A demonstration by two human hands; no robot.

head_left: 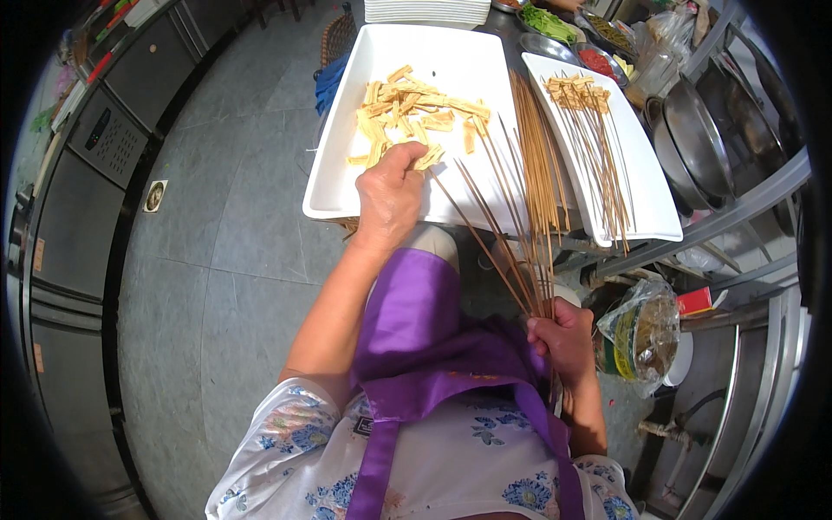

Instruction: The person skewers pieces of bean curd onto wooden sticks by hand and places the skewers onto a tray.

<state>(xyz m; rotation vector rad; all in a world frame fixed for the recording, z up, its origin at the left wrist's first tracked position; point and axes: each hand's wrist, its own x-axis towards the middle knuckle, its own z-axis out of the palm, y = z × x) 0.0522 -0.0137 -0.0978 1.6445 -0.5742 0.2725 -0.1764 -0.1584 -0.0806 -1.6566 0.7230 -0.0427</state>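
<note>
My left hand (386,189) is closed, pinching a pale yellow tofu-skin piece (428,157) over the near edge of a deep white tray (334,198). The tip of one skewer meets that piece. Behind it, more tofu-skin pieces (406,106) lie heaped in the tray. Lower down, my right hand (567,336) is wrapped around several thin brown skewers (522,279), which fan out toward the tray. Loose skewers (539,160) lie in a bundle beside it. To the right, a long white tray (648,224) bears skewers threaded with tofu skin (579,90) at their far ends.
Stacked white trays (426,10) stand at the back. Bowls of green vegetables (548,24) and red food (596,61) sit at the far right. Metal bowls (693,139) fill a rack on the right, above a plastic-covered tub (646,334). Steel cabinets (74,204) line the left.
</note>
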